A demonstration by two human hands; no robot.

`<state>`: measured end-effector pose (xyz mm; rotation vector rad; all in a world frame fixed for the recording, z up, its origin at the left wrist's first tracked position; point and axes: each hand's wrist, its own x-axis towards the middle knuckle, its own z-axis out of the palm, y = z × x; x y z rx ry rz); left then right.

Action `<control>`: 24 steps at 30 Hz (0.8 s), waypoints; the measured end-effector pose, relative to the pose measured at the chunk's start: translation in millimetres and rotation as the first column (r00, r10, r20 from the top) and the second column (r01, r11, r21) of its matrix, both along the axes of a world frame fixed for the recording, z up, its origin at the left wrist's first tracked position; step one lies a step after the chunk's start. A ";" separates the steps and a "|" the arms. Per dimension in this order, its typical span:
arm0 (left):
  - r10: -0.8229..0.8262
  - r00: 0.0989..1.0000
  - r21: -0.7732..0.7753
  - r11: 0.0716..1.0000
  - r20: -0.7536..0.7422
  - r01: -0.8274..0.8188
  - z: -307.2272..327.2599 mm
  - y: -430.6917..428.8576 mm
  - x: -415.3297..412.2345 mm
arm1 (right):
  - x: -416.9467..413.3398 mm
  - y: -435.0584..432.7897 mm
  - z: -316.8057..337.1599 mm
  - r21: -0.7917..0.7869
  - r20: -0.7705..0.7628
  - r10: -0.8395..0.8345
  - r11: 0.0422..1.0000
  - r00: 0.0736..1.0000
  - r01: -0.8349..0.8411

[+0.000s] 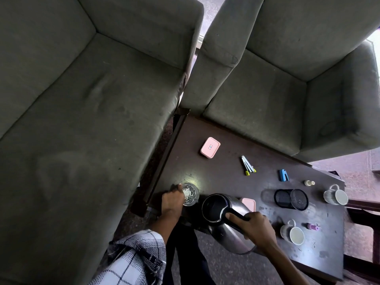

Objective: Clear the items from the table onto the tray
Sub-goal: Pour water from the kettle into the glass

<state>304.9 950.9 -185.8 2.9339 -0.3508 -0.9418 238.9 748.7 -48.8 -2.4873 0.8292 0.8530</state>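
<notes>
Checked sleeve (133, 258), cut off by the bottom edge, leads up to the left hand (171, 200). Its grip curls round the side of a glass (190, 194) at the left corner of the table (226, 182), with the fingertips hidden behind it. The right hand (257, 229) has its grip closed round the black handle of a steel kettle (213, 206). I cannot tell whether the kettle rests on the table or is lifted. It covers part of a pink box (248, 203). A second pink box (210, 147) lies farther off in the open. Right of the kettle are a near mug (292, 233), a far mug (335, 196), a mesh holder (291, 199) on its side and a blue stapler (283, 175). The yellow-tipped tool (247, 165) is too small to name.
</notes>
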 end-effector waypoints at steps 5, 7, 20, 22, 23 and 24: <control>-0.004 1.000 -0.006 1.000 0.007 0.004 0.1 0.7 0.2 | -0.2 0.8 0.0 0.021 0.012 -0.015 1.000 1.000 0.015; -0.004 1.000 -0.002 1.000 0.008 0.004 0.0 0.9 0.3 | 0.2 1.7 1.0 0.022 0.007 -0.010 1.000 1.000 0.010; 0.005 1.000 -0.016 1.000 0.008 -0.005 -0.6 0.0 0.2 | 1.1 2.9 1.6 0.009 0.008 0.000 1.000 1.000 0.000; 0.006 1.000 -0.014 1.000 0.010 -0.006 -0.9 0.1 0.1 | 1.5 2.6 1.5 0.013 0.011 -0.001 1.000 1.000 0.001; 0.005 1.000 -0.013 1.000 0.008 -0.005 -0.8 0.3 0.0 | 1.6 2.2 1.4 0.013 0.011 0.001 1.000 1.000 -0.001; 0.003 1.000 -0.010 1.000 0.007 -0.003 -1.0 0.3 0.0 | 1.9 1.9 1.1 0.012 0.011 0.002 1.000 1.000 -0.002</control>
